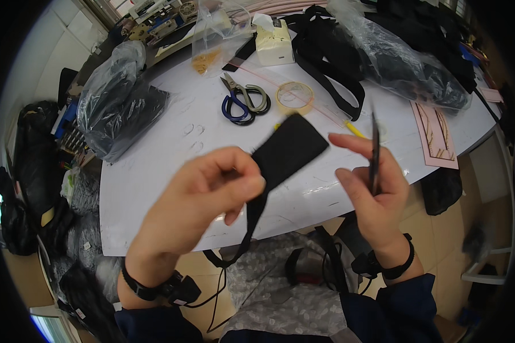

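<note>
My left hand [203, 197] pinches a black fabric piece [292, 150] between thumb and fingers. The piece is flat and rectangular, raised over the table and tilted up to the right. From it a narrow black strap [252, 228] hangs past the table's near edge. My right hand [377, 191] is just right of the fabric, its index finger and thumb apart and near the fabric's edge. Its other fingers are curled round a slim dark pointed tool [375, 151], which stands upright; blur hides its exact kind.
On the white table [137, 211] lie scissors [243, 103], a tape roll [294, 97], a clear ruler [315, 104] and a yellow pen-like stick [355, 129]. A tissue pack [273, 43] stands behind. Plastic bags of black material lie left [117, 108] and right [406, 66]; a pink card [435, 134] sits at the right edge.
</note>
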A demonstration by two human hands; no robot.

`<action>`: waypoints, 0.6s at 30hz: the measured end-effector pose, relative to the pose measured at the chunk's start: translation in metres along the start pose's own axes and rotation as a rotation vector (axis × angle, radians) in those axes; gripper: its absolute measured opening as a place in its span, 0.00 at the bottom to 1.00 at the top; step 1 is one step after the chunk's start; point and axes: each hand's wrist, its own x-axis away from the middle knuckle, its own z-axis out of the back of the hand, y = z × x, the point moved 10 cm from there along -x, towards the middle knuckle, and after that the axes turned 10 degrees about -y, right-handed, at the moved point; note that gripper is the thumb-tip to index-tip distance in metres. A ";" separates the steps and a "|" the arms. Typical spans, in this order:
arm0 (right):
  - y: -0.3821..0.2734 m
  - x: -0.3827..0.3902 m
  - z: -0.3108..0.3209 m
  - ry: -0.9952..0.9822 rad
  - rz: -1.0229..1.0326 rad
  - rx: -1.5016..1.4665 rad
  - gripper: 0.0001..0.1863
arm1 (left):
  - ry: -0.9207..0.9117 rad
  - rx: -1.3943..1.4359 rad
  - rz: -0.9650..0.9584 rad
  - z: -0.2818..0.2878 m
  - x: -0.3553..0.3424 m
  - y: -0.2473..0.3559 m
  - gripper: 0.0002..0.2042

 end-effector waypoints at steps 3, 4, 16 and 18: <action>-0.021 -0.003 0.021 0.073 0.159 -0.151 0.13 | 0.091 -0.032 -0.320 0.030 0.049 0.093 0.11; -0.020 -0.003 0.029 0.073 0.150 -0.144 0.13 | 0.082 -0.057 -0.387 0.029 0.061 0.115 0.13; 0.065 0.042 -0.027 -0.350 -0.381 -0.503 0.21 | 0.484 0.337 0.022 0.002 0.004 -0.121 0.08; 0.077 0.044 -0.033 -0.412 -0.398 -0.345 0.21 | 0.496 0.408 0.052 0.008 0.004 -0.141 0.07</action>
